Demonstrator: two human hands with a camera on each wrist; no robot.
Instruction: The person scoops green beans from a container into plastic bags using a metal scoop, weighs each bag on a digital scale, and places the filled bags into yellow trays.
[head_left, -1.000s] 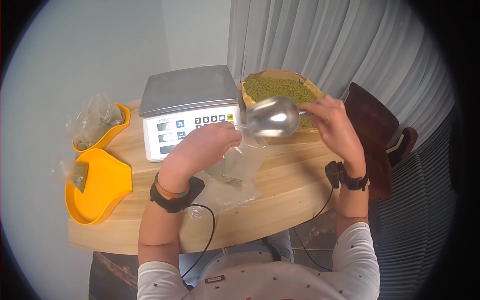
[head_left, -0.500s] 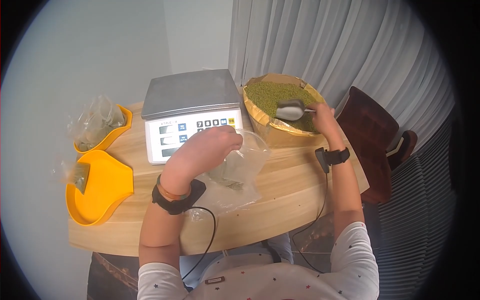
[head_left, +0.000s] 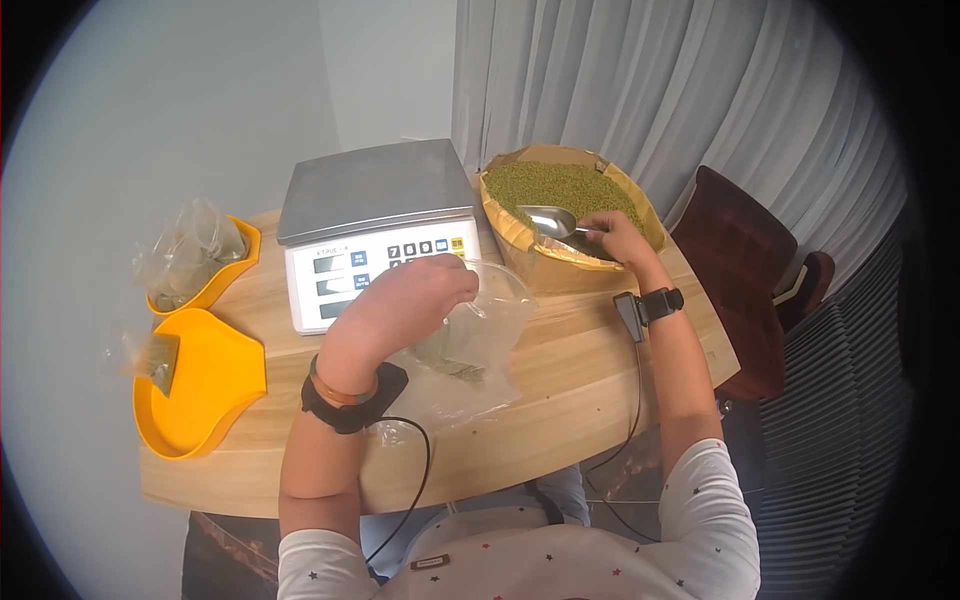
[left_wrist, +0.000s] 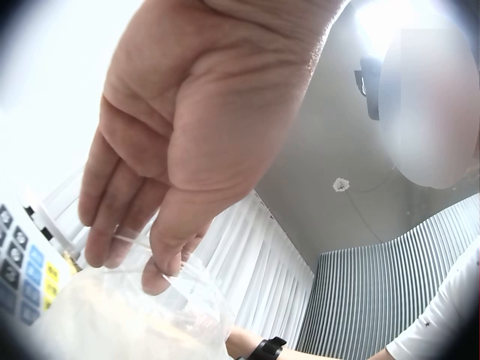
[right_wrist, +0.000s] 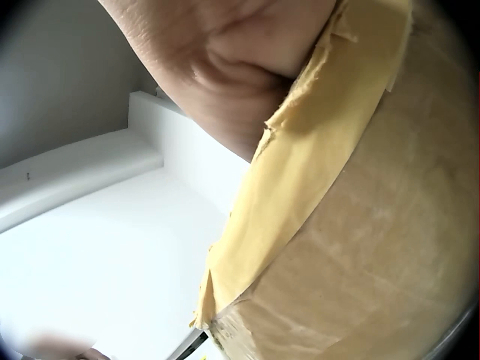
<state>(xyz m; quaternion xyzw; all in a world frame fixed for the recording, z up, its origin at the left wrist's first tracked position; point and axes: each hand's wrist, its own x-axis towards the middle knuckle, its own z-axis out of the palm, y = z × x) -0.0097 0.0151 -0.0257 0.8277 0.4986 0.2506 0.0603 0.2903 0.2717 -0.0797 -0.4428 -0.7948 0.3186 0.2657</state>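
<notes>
My left hand [head_left: 415,297] pinches the rim of a clear plastic bag [head_left: 495,335], which stands on the table with its mouth open and some greenish contents low down. In the left wrist view thumb and finger meet on the bag's rim [left_wrist: 124,238]. My right hand [head_left: 622,240] grips the handle of a metal scoop [head_left: 548,220]. The scoop lies at the surface of small green grains [head_left: 560,190] inside a paper-lined box [head_left: 565,272]. In the right wrist view the box wall [right_wrist: 352,247] hides the scoop and my fingers.
A weighing scale [head_left: 380,190] stands behind my left hand. To the left are a yellow tray [head_left: 225,375] with a small filled bag [head_left: 160,360] and another yellow tray [head_left: 250,240] with several filled bags [head_left: 200,250]. A dark red chair [head_left: 735,270] stands at right.
My right hand has taken the scoop from beside the bag's mouth over to the box, then left and down onto the grains. My left hand keeps its hold on the bag.
</notes>
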